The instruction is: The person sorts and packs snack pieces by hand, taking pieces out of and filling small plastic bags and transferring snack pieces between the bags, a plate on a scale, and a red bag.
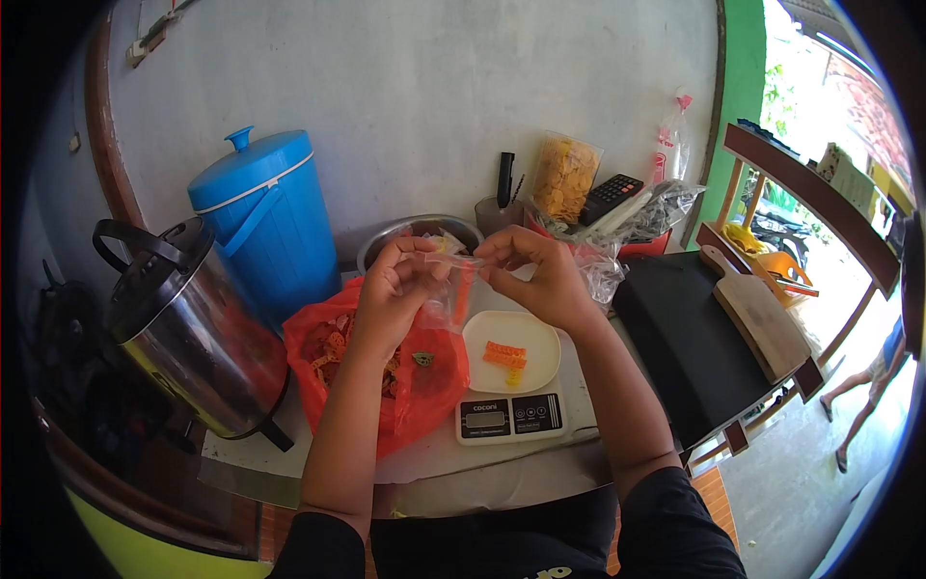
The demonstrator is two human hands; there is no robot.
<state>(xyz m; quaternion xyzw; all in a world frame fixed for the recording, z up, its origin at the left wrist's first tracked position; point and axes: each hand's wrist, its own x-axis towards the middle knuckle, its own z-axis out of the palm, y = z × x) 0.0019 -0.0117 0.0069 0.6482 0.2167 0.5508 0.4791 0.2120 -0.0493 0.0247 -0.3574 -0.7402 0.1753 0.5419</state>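
Between my two hands hangs a small clear plastic bag (446, 307), its top edge pinched on both sides. My left hand (400, 289) grips the left side and my right hand (535, 275) the right. An orange strip shows in or behind the bag; I cannot tell which. Below my right hand, a kitchen scale (511, 418) carries a cream plate (535, 376) with orange and yellow crinkled pieces (504, 357). Under my left forearm lies an open red plastic bag (424, 396) holding several coloured pieces, one of them dark green.
A steel flask (193, 328) and a blue drink cooler (270, 222) stand at left. Behind my hands is a metal bowl (386, 234). A chip container (567, 179) and calculator (612, 198) sit at the back. A cutting board (757, 314) lies at right; a person walks outside.
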